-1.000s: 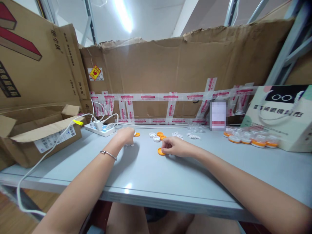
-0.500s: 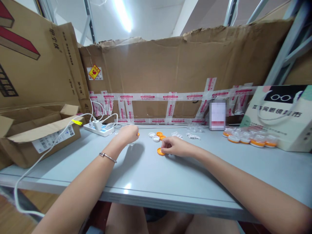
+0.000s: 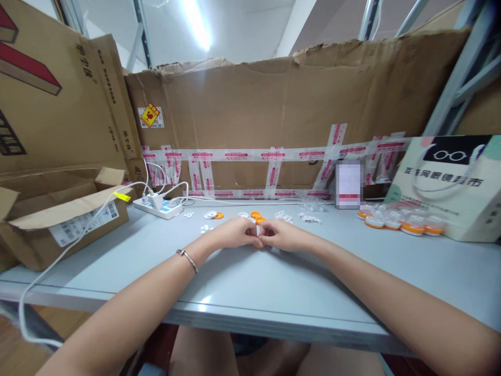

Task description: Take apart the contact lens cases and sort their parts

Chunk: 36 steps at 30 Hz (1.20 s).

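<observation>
An orange round cap [image 3: 259,246] lies on the grey table, mostly covered by my fingers. My right hand [image 3: 282,235] pinches its edge with thumb and fingertips. My left hand [image 3: 240,232] is closed in a pinch over the same cap, fingertips almost meeting those of the right. Whatever it holds, if anything, is hidden. Just behind the hands lie orange rings [image 3: 255,214] and a white ring [image 3: 243,214]. Left of these, a white ring [image 3: 210,214] rests beside an orange ring [image 3: 219,215]. Small white parts [image 3: 205,228] are near my left wrist.
Small white pieces [image 3: 284,216] and clear plastic parts [image 3: 313,204] lie at the back. Capped orange-and-clear round containers [image 3: 413,225] stand by a paper bag [image 3: 450,193] at right. A phone [image 3: 349,184], power strip [image 3: 160,209] and open carton [image 3: 90,214] border the table [image 3: 297,297].
My left hand has moved right and toward me, from the rings at left to the orange cap. My right hand has stayed in place, pinching the cap.
</observation>
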### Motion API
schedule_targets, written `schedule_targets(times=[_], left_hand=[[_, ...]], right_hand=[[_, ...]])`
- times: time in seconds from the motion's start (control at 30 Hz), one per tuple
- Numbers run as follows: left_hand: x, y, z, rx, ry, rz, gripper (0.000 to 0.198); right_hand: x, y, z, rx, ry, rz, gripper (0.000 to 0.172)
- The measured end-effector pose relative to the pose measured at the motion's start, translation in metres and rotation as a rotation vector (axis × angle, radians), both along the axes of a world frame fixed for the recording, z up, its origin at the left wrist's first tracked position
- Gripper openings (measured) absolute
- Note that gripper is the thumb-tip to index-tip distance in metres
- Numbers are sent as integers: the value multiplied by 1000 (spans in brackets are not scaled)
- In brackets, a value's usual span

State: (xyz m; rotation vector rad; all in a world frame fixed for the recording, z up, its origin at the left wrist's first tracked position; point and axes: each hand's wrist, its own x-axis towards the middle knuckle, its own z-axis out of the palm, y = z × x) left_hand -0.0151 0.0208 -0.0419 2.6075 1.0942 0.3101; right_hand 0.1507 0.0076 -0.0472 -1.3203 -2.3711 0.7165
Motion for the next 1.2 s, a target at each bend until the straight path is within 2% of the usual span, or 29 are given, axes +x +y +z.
schedule_targets(times=[0.13, 0.33, 0.5, 0.8, 0.97, 1.13, 1.2], left_hand=[[0, 2, 0, -17, -15, 33, 19], [0, 1, 0, -63, -15, 63, 26], [0, 0, 2, -24, -18, 22, 22], [1, -1, 4, -8, -33, -1, 15], [0, 0, 4, -16, -43, 1, 15], [0, 1, 3, -32, -40, 3, 14], [0, 1, 2, -30, -36, -9, 14]], right_hand=[[-1, 0, 1, 23, -14, -15, 10], [0, -1, 1, -15, -12, -6, 7], [3, -1, 2, -87, 21, 48, 9], [6, 5, 0, -94, 99, 91, 11], [13, 7, 0, -127, 106, 123, 16], [15, 7, -2, -190, 103, 144, 34], [13, 6, -2, -179, 95, 133, 34]])
